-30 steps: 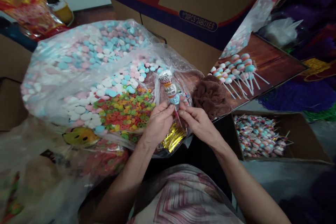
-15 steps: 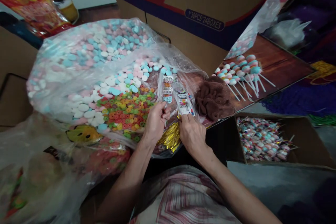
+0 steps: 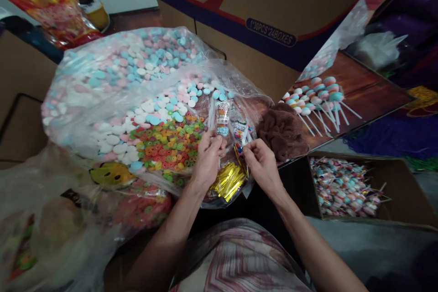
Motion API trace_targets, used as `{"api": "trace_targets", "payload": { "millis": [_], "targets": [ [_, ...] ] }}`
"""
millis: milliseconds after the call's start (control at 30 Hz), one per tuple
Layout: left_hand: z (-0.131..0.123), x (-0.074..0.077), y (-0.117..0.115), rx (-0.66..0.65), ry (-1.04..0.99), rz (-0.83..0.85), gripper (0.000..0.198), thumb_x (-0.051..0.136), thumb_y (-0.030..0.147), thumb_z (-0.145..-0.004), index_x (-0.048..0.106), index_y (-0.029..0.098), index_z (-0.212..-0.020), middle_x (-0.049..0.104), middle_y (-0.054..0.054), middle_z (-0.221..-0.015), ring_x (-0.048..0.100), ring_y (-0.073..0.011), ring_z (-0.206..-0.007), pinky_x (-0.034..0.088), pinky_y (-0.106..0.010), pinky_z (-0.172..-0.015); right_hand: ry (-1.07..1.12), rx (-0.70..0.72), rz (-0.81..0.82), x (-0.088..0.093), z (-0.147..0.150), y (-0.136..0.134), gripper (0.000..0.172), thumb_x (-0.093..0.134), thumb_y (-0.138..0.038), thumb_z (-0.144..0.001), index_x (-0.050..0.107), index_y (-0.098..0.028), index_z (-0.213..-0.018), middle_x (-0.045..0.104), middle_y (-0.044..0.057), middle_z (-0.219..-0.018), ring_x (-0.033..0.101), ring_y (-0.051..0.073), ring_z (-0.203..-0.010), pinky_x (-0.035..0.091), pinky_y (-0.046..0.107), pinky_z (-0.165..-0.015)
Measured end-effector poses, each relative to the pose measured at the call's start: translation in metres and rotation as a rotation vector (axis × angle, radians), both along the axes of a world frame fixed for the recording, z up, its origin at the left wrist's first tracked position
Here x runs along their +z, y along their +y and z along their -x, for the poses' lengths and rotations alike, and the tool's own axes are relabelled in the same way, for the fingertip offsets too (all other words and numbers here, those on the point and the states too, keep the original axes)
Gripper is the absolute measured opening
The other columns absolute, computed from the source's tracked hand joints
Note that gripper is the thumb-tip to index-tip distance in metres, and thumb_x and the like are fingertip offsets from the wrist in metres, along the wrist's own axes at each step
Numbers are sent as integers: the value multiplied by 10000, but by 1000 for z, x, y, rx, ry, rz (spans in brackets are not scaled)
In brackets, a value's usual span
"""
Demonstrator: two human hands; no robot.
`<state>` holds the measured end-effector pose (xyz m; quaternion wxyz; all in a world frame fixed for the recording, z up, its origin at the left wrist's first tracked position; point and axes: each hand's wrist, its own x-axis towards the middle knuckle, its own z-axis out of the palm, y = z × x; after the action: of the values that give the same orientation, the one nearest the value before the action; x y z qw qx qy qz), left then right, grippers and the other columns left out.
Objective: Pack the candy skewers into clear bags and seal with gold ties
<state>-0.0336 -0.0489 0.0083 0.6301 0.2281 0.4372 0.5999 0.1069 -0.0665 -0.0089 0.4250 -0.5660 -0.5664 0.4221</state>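
Behind everything stands a brown cardboard carton (image 3: 239, 4) printed "1*30PCS*24BOXES". Before it sprawls a clear plastic bag of pastel candy discs (image 3: 130, 77). At the bag's near edge, the left hand (image 3: 207, 162) clenches the stick of an upright lollipop in a printed clear sleeve (image 3: 222, 119). Just beside it, the right hand (image 3: 263, 164) pinches a thin gold foil twist tie (image 3: 237, 154).
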Motion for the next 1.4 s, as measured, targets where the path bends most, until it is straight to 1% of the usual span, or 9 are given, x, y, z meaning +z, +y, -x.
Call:
{"api": "trace_targets", "payload": {
  "millis": [100, 200, 400, 533, 667, 833, 1033, 1233, 1400],
  "targets": [
    [0, 1, 2, 43, 19, -28, 243, 754, 248, -715, 545, 187, -824, 523, 41, -642, 432, -49, -528, 288, -159, -473, 32, -33, -13, -1, 0, 5, 107, 523, -289, -880, 470, -213, -826, 477, -56, -646, 448, 100, -535, 382, 227, -532],
    [4, 2, 6, 69, -23, -47, 248, 763, 231, -702, 550, 183, -819, 547, 31, -644, 434, -44, -529, 297, -152, -480, -219, -57, -142, -4, -3, 12, 9, 502, -213, -878, 497, -208, -872, 543, -19, -738, 515, 124, -632, 417, 249, -626],
    [13, 3, 8, 110, -56, 5, 264, 782, 208, -675, 546, 178, -790, 542, 35, -617, 353, -23, -466, 264, -155, -455, -755, -163, -272, -9, -10, 26, 222, 401, -130, -912, 618, -168, -931, 577, 92, -912, 542, 199, -817, 431, 293, -695],
    [14, 0, 7, 102, -71, 37, 252, 756, 210, -694, 521, 184, -780, 541, 40, -616, 325, -17, -436, 242, -158, -448, -714, 34, -288, -7, -12, 22, 215, 449, -143, -914, 661, -178, -932, 578, 88, -967, 572, 194, -866, 450, 281, -714],
    [12, -1, 8, 87, -64, 55, 232, 725, 197, -695, 503, 184, -761, 534, 42, -600, 310, -20, -427, 221, -166, -442, -635, 168, -256, -6, -11, 10, 185, 487, -187, -927, 671, -189, -920, 577, 73, -968, 593, 177, -871, 461, 267, -741],
    [9, 0, 8, 79, -58, 50, 218, 702, 188, -691, 495, 190, -761, 533, 42, -611, 321, -26, -447, 225, -167, -445, -916, 192, -174, 1, 3, 1, 125, 600, -293, -905, 645, -179, -931, 646, 87, -913, 619, 210, -804, 440, 291, -666],
    [6, 0, 6, 108, -36, 19, 207, 701, 187, -684, 505, 187, -751, 509, 37, -604, 394, -45, -504, 223, -163, -447, -1235, 199, 6, 23, 25, -6, 216, 438, -38, -907, 626, -113, -982, 686, 176, -879, 674, 277, -820, 409, 317, -619],
    [3, -2, 4, 82, -47, 12, 204, 693, 205, -712, 501, 185, -779, 526, 42, -613, 339, -30, -477, 231, -160, -459, -1148, 170, 5, 19, 24, -7, 239, 424, -28, -878, 597, -106, -1023, 695, 183, -914, 678, 273, -788, 416, 314, -604],
    [2, -4, 2, 67, -52, 9, 206, 681, 211, -715, 486, 189, -780, 525, 44, -615, 333, -31, -466, 225, -161, -456, -548, 150, -16, 8, 6, -4, 171, 502, -115, -828, 589, -163, -968, 685, 59, -830, 601, 160, -632, 413, 251, -558]
  ]
}}
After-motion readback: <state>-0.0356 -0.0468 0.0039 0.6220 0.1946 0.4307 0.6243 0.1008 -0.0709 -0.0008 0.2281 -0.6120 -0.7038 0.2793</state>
